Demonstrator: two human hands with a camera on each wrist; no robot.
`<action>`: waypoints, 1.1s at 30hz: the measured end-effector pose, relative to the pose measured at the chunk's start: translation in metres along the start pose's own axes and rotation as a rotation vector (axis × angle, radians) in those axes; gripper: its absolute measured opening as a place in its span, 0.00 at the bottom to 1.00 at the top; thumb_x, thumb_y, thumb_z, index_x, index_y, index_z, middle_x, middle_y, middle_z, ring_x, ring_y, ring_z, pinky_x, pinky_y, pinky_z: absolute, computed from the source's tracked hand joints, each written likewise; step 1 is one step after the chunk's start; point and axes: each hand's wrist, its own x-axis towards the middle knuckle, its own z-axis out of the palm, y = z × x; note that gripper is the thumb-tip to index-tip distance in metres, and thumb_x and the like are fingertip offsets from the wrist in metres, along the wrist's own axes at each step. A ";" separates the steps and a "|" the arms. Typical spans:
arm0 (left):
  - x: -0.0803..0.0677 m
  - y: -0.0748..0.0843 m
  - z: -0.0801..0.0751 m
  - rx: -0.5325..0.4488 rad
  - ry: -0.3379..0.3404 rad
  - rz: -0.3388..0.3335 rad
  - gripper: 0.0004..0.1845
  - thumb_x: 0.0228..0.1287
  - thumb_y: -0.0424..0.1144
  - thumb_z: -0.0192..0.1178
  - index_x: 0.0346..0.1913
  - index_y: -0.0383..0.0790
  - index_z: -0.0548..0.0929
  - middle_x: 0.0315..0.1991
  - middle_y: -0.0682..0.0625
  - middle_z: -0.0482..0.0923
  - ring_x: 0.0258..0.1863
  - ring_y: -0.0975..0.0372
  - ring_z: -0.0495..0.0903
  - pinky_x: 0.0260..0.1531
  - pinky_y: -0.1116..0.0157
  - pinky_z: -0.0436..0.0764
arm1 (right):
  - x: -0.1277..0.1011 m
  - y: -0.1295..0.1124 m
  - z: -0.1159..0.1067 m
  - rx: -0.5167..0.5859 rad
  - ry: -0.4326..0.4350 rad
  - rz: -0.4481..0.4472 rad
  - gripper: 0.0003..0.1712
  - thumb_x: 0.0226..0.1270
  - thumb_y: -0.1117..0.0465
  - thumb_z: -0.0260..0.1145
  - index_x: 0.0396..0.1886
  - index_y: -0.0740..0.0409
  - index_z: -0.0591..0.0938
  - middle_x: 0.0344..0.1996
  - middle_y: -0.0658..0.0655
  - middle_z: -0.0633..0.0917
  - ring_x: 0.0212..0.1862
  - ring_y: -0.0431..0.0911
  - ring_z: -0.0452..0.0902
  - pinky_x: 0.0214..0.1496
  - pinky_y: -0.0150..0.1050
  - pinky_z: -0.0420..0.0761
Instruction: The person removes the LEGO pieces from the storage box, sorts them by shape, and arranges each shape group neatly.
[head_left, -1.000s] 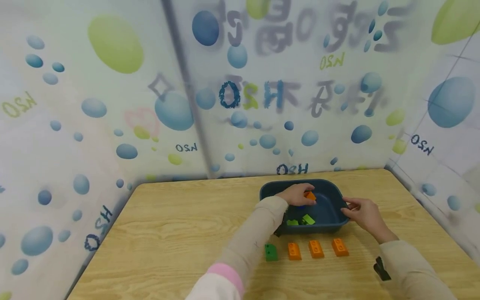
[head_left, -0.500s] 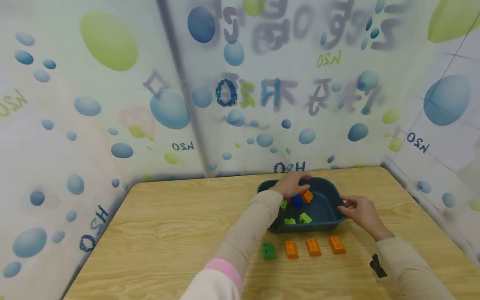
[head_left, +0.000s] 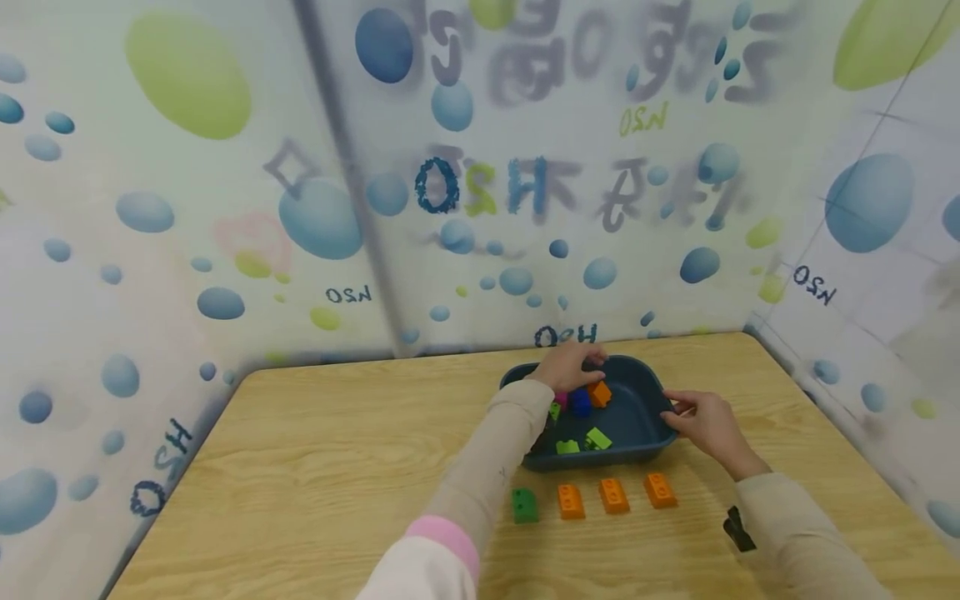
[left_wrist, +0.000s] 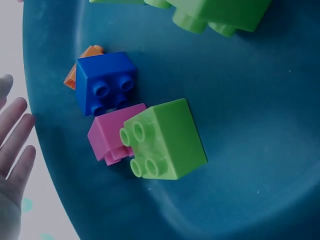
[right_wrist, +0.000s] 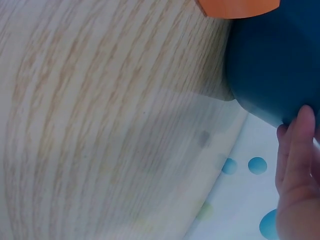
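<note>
A dark blue bin (head_left: pixel 630 454) stands on the wooden table. Over its far left part is my left hand (head_left: pixel 567 367), fingers spread and holding nothing; the left wrist view shows these fingers (left_wrist: pixel 14 135) beyond the wall. Below the hand lie an orange block (head_left: pixel 599 394), a blue block (left_wrist: pixel 106 80), a pink block (left_wrist: pixel 112 131) and a light green block (left_wrist: pixel 167 140). Another light green block (head_left: pixel 597 438) lies near the bin's front. My right hand (head_left: pixel 708 425) pinches the bin's right rim between thumb and fingers.
In front of the bin, a dark green block (head_left: pixel 524 506) and three orange blocks (head_left: pixel 613 496) form a row on the table (head_left: pixel 337 467). A wall with printed bubbles (head_left: pixel 318 218) rises behind the table's far edge.
My left hand has let go of the orange block, which now lies in the bin, and has drawn back and up from it. My right hand stays at the rim.
</note>
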 end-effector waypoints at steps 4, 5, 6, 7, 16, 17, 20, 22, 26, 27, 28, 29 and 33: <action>0.003 -0.003 0.003 0.003 -0.050 -0.019 0.19 0.57 0.42 0.60 0.51 0.43 0.76 0.47 0.54 0.77 0.46 0.67 0.74 0.49 0.73 0.68 | 0.001 -0.002 0.000 0.003 0.000 0.008 0.22 0.52 0.69 0.64 0.48 0.74 0.75 0.27 0.62 0.79 0.21 0.43 0.74 0.19 0.32 0.75; 0.003 -0.003 0.004 -0.001 -0.068 -0.025 0.20 0.56 0.42 0.60 0.52 0.43 0.75 0.48 0.54 0.77 0.47 0.67 0.73 0.49 0.73 0.68 | 0.001 -0.002 0.000 0.004 -0.002 0.009 0.22 0.52 0.69 0.64 0.48 0.74 0.75 0.27 0.62 0.79 0.21 0.43 0.74 0.19 0.32 0.75; 0.004 -0.004 0.004 -0.004 -0.086 -0.035 0.20 0.56 0.43 0.61 0.53 0.43 0.75 0.49 0.54 0.76 0.48 0.67 0.73 0.50 0.73 0.67 | 0.001 -0.002 0.000 0.006 -0.001 0.011 0.22 0.52 0.69 0.64 0.48 0.74 0.75 0.27 0.62 0.79 0.21 0.43 0.74 0.19 0.31 0.75; 0.004 -0.004 0.005 -0.010 -0.105 -0.042 0.21 0.55 0.42 0.61 0.53 0.43 0.75 0.49 0.54 0.76 0.49 0.66 0.72 0.50 0.73 0.67 | 0.001 -0.002 0.000 0.008 -0.001 0.011 0.22 0.52 0.70 0.64 0.48 0.74 0.75 0.27 0.62 0.79 0.21 0.44 0.74 0.19 0.31 0.75; 0.004 -0.005 0.016 -0.067 -0.222 -0.082 0.26 0.53 0.39 0.63 0.57 0.43 0.72 0.53 0.52 0.73 0.50 0.65 0.71 0.49 0.73 0.67 | 0.002 -0.001 0.001 0.004 0.005 0.010 0.22 0.52 0.70 0.64 0.48 0.75 0.75 0.25 0.60 0.79 0.16 0.45 0.74 0.16 0.32 0.73; 0.004 -0.005 0.018 -0.061 -0.230 -0.076 0.25 0.54 0.39 0.63 0.57 0.43 0.72 0.52 0.52 0.73 0.49 0.66 0.71 0.48 0.74 0.68 | 0.002 -0.001 0.001 0.006 0.003 0.010 0.22 0.52 0.71 0.64 0.48 0.75 0.75 0.25 0.60 0.79 0.16 0.45 0.74 0.16 0.33 0.73; 0.002 -0.006 0.022 -0.044 -0.233 -0.064 0.25 0.54 0.40 0.62 0.56 0.42 0.73 0.49 0.53 0.75 0.43 0.67 0.73 0.43 0.75 0.71 | 0.002 -0.001 0.002 0.013 -0.004 0.009 0.22 0.52 0.71 0.64 0.48 0.75 0.75 0.25 0.59 0.79 0.15 0.46 0.73 0.15 0.33 0.72; 0.003 -0.006 0.023 -0.036 -0.221 -0.060 0.24 0.54 0.40 0.62 0.56 0.42 0.74 0.47 0.52 0.76 0.42 0.67 0.74 0.42 0.76 0.71 | 0.003 -0.002 0.002 0.019 -0.001 0.006 0.22 0.52 0.71 0.63 0.48 0.75 0.75 0.25 0.60 0.79 0.15 0.46 0.73 0.15 0.33 0.72; 0.004 -0.005 0.023 -0.028 -0.209 -0.073 0.23 0.54 0.39 0.62 0.55 0.41 0.74 0.46 0.52 0.77 0.41 0.66 0.74 0.42 0.75 0.71 | 0.003 -0.003 0.001 0.026 0.002 0.006 0.22 0.52 0.71 0.63 0.48 0.75 0.74 0.24 0.60 0.79 0.15 0.47 0.74 0.15 0.33 0.72; 0.005 -0.005 0.023 -0.026 -0.208 -0.078 0.22 0.54 0.38 0.61 0.55 0.41 0.75 0.46 0.52 0.77 0.41 0.66 0.74 0.43 0.75 0.71 | 0.003 -0.003 0.001 0.025 0.003 0.008 0.22 0.52 0.71 0.63 0.48 0.75 0.74 0.24 0.59 0.79 0.15 0.47 0.74 0.15 0.33 0.72; 0.005 -0.005 0.024 -0.022 -0.206 -0.083 0.22 0.55 0.38 0.61 0.55 0.41 0.75 0.46 0.52 0.77 0.41 0.66 0.74 0.43 0.75 0.71 | 0.003 -0.003 0.001 0.023 0.002 0.009 0.22 0.52 0.71 0.63 0.48 0.75 0.74 0.24 0.59 0.79 0.15 0.47 0.74 0.15 0.33 0.72; 0.005 -0.005 0.024 -0.017 -0.204 -0.088 0.22 0.55 0.38 0.61 0.54 0.41 0.75 0.46 0.52 0.77 0.42 0.66 0.74 0.43 0.75 0.71 | 0.003 -0.003 0.000 0.024 0.000 0.011 0.22 0.52 0.71 0.63 0.49 0.75 0.74 0.24 0.59 0.79 0.15 0.48 0.74 0.15 0.34 0.72; 0.006 -0.004 0.026 0.001 -0.190 -0.089 0.21 0.54 0.38 0.62 0.53 0.41 0.76 0.46 0.52 0.77 0.42 0.65 0.74 0.43 0.74 0.71 | 0.002 -0.001 0.001 0.015 -0.006 0.017 0.22 0.52 0.71 0.63 0.49 0.75 0.74 0.25 0.61 0.79 0.15 0.48 0.74 0.15 0.34 0.72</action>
